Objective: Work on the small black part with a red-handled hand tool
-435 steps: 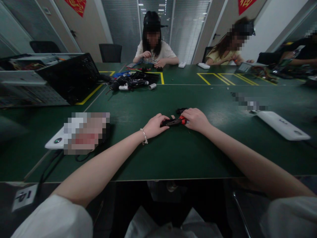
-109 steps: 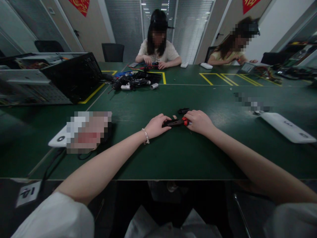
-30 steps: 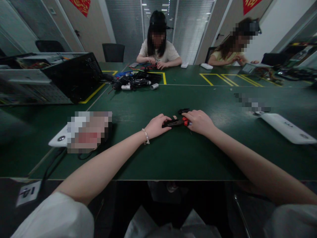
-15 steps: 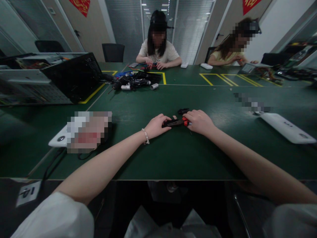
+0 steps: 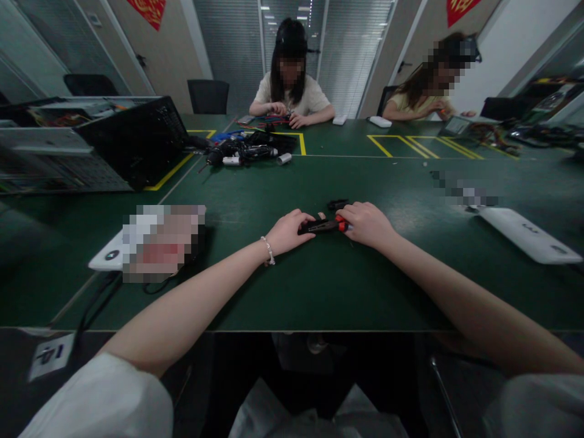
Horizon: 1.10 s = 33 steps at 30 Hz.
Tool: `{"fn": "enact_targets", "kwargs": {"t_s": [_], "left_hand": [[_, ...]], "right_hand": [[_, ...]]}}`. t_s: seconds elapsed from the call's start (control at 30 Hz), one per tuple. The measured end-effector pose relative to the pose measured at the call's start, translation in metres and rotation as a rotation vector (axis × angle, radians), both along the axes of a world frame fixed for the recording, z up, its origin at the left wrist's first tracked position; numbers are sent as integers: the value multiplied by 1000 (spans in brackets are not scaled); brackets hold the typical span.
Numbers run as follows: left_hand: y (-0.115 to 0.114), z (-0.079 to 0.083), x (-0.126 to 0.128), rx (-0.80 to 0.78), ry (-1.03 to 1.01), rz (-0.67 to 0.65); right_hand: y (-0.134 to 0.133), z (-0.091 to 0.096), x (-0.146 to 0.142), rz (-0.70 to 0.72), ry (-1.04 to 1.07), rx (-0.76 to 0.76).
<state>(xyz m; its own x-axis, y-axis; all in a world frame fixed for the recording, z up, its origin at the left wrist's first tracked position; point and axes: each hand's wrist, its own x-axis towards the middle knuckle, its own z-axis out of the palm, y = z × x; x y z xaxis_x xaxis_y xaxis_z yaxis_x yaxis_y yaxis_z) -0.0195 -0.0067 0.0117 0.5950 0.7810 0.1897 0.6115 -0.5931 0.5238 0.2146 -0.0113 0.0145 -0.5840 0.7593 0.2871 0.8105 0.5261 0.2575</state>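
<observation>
Both my hands rest on the green table (image 5: 319, 286) around a small black and red tool (image 5: 319, 226). My left hand (image 5: 287, 232), with a bead bracelet on its wrist, is curled over the tool's black left end. My right hand (image 5: 367, 224) is closed on the red right end. A small black part (image 5: 337, 204) lies on the table just beyond the tool.
A white device (image 5: 529, 234) lies at the right, another white device (image 5: 109, 258) with a black cable at the left. An open black computer case (image 5: 132, 143) and a heap of cables (image 5: 246, 152) sit further back. Two people work at the far side.
</observation>
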Motion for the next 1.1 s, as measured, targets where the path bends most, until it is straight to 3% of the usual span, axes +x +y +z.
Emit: {"fn": "enact_targets", "kwargs": {"t_s": [0.77, 1.1], "left_hand": [[1, 1, 0, -14, -4, -3], [1, -1, 0, -8, -10, -1]], "right_hand": [[-5, 8, -3, -4, -65, 27], [0, 3, 0, -8, -28, -6]]}}
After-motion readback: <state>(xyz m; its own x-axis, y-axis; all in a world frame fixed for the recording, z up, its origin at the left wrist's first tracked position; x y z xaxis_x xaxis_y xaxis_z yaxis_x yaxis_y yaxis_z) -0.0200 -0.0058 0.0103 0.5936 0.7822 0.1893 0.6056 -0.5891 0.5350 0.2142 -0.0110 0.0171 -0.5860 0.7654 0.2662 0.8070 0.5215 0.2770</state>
